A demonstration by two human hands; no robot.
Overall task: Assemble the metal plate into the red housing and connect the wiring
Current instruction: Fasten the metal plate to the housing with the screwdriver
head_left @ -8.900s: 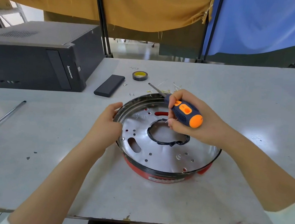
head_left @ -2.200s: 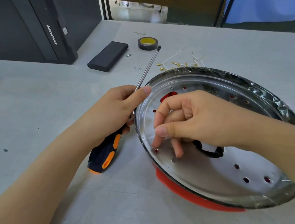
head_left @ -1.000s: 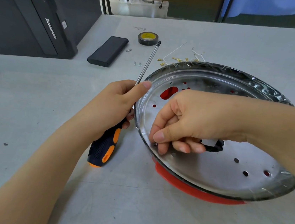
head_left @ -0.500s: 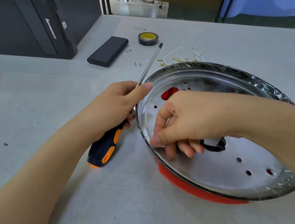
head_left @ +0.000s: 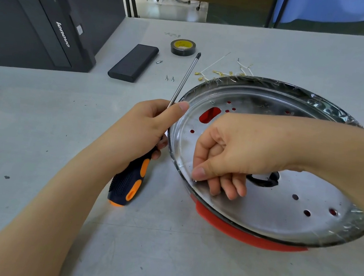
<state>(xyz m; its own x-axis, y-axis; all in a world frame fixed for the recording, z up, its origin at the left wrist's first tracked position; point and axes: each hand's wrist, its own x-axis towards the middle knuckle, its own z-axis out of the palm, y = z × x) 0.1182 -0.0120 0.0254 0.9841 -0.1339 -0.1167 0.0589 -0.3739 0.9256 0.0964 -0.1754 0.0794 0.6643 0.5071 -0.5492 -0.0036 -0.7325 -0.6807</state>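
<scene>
The grey tabletop (head_left: pixel 41 120) carried everything. At its far left stood a black computer case (head_left: pixel 36 26). The round metal plate (head_left: pixel 259 211) sat in the red housing (head_left: pixel 244 237) at the right side of the tabletop, with the red colour showing through the holes of the plate and below its near rim. A black ring (head_left: pixel 263 181) lay near the middle of the plate.

The right hand (head_left: pixel 231 157) reached over the near left part of the plate; its fingers (head_left: pixel 227 187) were curled and the thumb and forefinger pinched a small screw (head_left: pixel 195 180) close to the rim. The left hand (head_left: pixel 140 130) was just beside the plate's left edge, its fingers wrapped around the screwdriver (head_left: pixel 135 178), whose black and orange handle rested on the tabletop and whose shaft pointed away.

Behind lay a black flat box (head_left: pixel 133 63), a roll of tape (head_left: pixel 183 47), white wires with brass terminals (head_left: pixel 219 72) just beside the far rim, and two loose screws (head_left: pixel 169 78).
</scene>
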